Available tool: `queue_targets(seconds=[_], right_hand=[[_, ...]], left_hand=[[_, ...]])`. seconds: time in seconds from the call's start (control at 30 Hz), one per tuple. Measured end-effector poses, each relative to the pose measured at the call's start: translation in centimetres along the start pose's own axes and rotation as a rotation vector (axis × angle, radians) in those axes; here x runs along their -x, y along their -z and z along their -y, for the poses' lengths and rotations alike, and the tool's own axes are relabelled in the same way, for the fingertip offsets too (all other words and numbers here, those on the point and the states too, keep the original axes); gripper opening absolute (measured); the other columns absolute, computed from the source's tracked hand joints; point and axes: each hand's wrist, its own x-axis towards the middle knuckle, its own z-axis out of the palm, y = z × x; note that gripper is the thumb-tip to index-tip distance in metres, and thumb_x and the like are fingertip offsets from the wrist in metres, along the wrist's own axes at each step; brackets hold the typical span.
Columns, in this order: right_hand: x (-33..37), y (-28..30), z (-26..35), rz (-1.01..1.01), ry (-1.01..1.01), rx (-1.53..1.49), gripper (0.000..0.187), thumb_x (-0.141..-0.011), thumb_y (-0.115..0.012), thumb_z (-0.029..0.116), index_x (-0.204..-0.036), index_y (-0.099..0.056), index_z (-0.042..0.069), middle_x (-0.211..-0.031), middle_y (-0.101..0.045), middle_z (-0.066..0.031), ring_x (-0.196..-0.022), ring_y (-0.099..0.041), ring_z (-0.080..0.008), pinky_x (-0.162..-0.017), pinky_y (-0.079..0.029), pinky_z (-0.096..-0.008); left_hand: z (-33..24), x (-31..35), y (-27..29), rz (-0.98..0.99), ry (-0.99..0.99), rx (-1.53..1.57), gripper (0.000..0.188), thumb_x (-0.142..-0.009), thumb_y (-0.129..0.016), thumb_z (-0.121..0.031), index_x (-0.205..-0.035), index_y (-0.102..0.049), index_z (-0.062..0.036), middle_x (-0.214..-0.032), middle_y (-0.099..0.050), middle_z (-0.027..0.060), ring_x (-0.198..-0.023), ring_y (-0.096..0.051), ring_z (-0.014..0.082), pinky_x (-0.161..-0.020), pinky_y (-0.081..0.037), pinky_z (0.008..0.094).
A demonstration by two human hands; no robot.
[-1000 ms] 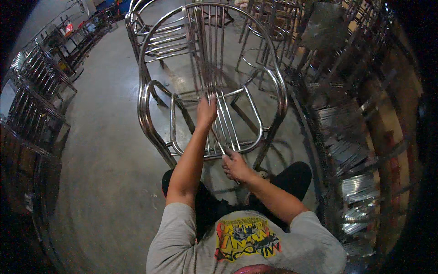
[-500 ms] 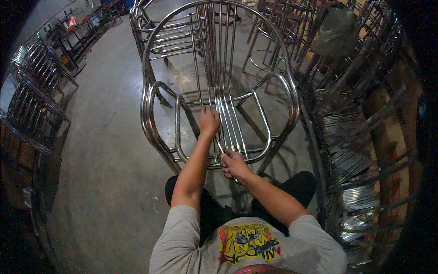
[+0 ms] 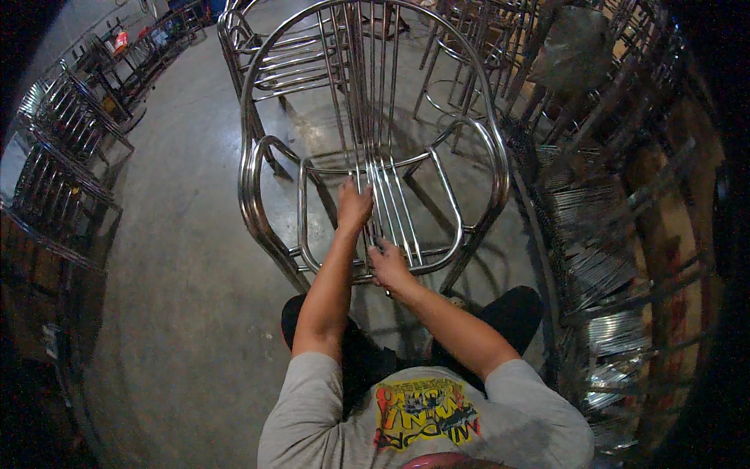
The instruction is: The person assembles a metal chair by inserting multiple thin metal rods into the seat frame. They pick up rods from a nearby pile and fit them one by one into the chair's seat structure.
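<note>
In front of me stands a shiny metal chair frame (image 3: 301, 211) with a big rounded back and curved arms. Thin metal slats (image 3: 402, 215) run down its back and along the seat, mostly on the seat's middle and right. My left hand (image 3: 355, 207) is closed around a slat near where seat and back meet. Lower, by the seat's front rail, my right hand (image 3: 391, 267) is closed on a slim metal piece. Its short end shows below the fist; whether it is a tool or a loose rod I cannot tell.
Another metal chair frame (image 3: 293, 66) stands just behind. Along the left wall are more metal chair frames (image 3: 58, 180). Stacked metal frames and bundles of thin rods (image 3: 594, 234) crowd the right side. Grey concrete floor (image 3: 187, 258) lies between.
My right hand has moved up and left, closer to the left hand, with the slim metal piece. My left hand has shifted slightly. Another slat on the back now shows beside the middle ones.
</note>
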Motion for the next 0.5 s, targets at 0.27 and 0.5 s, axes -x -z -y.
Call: queue_targets(seconds=[0.27, 0.5], right_hand=[[-1.7, -2.1, -1.4, -0.154, 0.172, 0.371, 0.033, -0.088, -0.053, 0.016, -0.114, -0.058, -0.005, -0.102, -0.064, -0.0292, -0.098, -0.063, -0.0425, -0.084, -0.049, -0.0484], [-2.5, -2.5, -0.8, -0.078, 0.274, 0.552, 0.032, -0.091, -0.051, 0.02, -0.113, -0.061, -0.002, -0.101, -0.067, -0.0235, -0.097, -0.065, -0.0353, -0.083, -0.048, -0.0426]], left_hand=[[1.7, 3.4, 3.5, 0.394, 0.167, -0.128, 0.05, -0.084, -0.059, -0.038, -0.09, -0.067, 0.0105, -0.086, -0.065, 0.0329, -0.089, -0.064, 0.0486, -0.083, -0.051, 0.0502], [6.4, 2.9, 2.3, 0.412, -0.019, -0.168, 0.038, -0.086, -0.058, -0.03, -0.082, -0.065, 0.0073, -0.077, -0.065, 0.0234, -0.069, -0.064, 0.035, -0.063, -0.05, 0.0456]])
